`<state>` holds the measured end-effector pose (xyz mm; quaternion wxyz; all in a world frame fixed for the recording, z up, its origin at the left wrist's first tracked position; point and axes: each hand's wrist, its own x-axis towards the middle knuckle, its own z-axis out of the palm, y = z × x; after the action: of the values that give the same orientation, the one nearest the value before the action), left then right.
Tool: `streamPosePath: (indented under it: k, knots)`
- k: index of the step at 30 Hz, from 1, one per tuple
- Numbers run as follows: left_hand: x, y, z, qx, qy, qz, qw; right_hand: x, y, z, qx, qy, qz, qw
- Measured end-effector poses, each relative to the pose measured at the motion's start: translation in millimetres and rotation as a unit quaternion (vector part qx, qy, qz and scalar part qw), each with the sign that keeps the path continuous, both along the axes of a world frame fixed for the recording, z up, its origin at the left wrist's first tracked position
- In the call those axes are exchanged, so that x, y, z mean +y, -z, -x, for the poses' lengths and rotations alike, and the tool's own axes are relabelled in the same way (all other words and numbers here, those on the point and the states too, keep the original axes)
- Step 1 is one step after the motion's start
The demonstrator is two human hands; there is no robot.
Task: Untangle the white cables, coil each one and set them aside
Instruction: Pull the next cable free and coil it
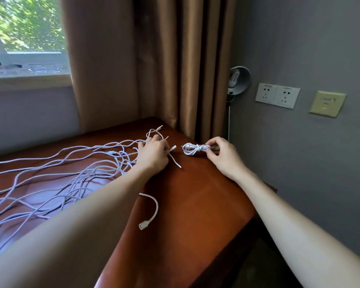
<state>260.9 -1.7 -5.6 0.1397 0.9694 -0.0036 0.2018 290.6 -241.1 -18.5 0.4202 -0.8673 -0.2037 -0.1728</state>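
Coiled cable (pixel 195 149) in outstretched right hand (pixel 223 157)

We see a window (pixel 25 28) at the upper left, with green leaves bright in daylight beyond it and a pale sill (pixel 27 80) below. Brown curtains (pixel 154 59) hang in long folds from beside the window into the corner. The grey wall (pixel 299 38) on the right carries a pair of white sockets (pixel 277 95) and, just beyond them, a beige plate (pixel 327 103). In the corner we find a small round lamp (pixel 239 79) with a thin white cord (pixel 229 121) dropping from it. The surface (pixel 195 204) is glossy reddish-brown wood, and it reaches into that corner.
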Motion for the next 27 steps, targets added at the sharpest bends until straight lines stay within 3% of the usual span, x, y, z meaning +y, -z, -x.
streamPosePath:
  k: [15, 23, 27]
  knots:
    - [-5.5, -3.0, 2.5, -0.055, 0.026, 0.028, 0.998, 9.4, -4.8, 2.4, 0.03, -0.014, 0.064, 0.997]
    - [-2.8, -8.2, 16.2, -0.067, 0.057, 0.062, 0.994, 30.2, -30.7, 10.6, -0.066, -0.03, 0.068, 0.995]
    - [3.1, -13.3, 29.8, -0.085, 0.091, 0.107, 0.986, 51.8, -45.2, 28.1, -0.044, -0.069, 0.061, 0.995]
